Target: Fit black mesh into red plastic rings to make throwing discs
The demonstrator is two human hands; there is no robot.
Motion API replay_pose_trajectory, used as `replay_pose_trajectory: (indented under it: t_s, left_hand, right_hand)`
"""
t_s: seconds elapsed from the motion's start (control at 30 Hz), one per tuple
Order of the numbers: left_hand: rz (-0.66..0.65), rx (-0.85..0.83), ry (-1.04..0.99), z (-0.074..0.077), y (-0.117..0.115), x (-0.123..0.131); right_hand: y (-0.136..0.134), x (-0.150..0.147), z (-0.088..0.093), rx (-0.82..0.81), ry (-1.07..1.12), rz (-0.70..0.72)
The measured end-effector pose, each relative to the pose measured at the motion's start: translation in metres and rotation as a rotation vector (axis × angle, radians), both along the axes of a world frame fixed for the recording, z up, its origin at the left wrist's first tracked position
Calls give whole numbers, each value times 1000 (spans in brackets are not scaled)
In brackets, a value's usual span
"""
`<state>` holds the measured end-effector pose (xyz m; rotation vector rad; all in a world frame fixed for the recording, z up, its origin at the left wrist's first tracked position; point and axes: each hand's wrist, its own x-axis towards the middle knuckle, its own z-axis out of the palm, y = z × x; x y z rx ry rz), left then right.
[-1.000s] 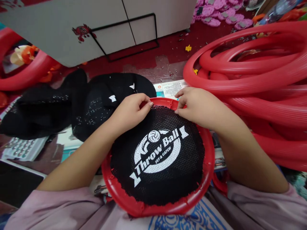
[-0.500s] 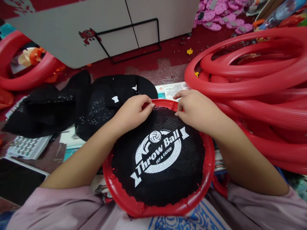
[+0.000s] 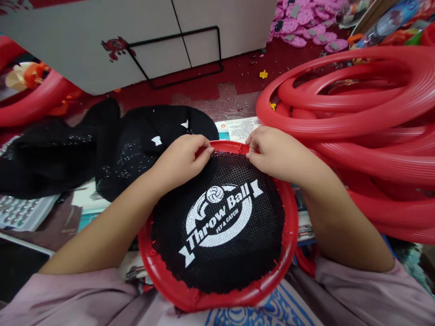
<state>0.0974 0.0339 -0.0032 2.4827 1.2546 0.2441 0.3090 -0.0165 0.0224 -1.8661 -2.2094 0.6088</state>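
A red plastic ring (image 3: pixel 292 235) lies in front of me, covered by a black mesh net (image 3: pixel 204 271) printed with a white "Throw Ball" logo. My left hand (image 3: pixel 181 158) pinches the net's far edge against the ring's top rim. My right hand (image 3: pixel 272 151) pinches the same edge a little to the right. Both forearms rest over the ring's sides.
A tall stack of red rings (image 3: pixel 356 122) fills the right side. A pile of loose black nets (image 3: pixel 102 145) lies to the left, with a calculator (image 3: pixel 20 213) below it. A white board (image 3: pixel 136 40) and pink parts (image 3: pixel 306 22) are farther back.
Both hands stay at the ring's far rim, fingers shifting slightly along the net edge. The view has drifted a little.
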Motion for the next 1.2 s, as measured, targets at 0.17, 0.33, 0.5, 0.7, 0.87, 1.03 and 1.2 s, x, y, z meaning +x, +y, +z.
replay_pose_trajectory:
  t_s: [0.17,0.33,0.5,0.7,0.87,1.03,1.2]
  left_hand:
    - [-1,-7,-19,-1,0,0]
    - [-4,-6,-19,-1,0,0]
    - [-6,-5,-18,-2,1,0]
    - [16,-60,-85,-1,0,-1]
    - [48,-108,-130,-5,-1,-1]
    - [42,-8,-323,5,2,-3]
    - [222,234,-30,45,-27,-53]
  right_hand:
    - [1,1,1,-12,-34,3]
    - [0,-1,2,3,-78,-4]
    - [1,-2,0,2,-113,0]
    - [2,0,0,-30,-109,-24]
    - [3,3,3,14,-5,29]
    - [-1,-1,-3,-9,32,65]
    - [-1,-4,-7,51,-19,77]
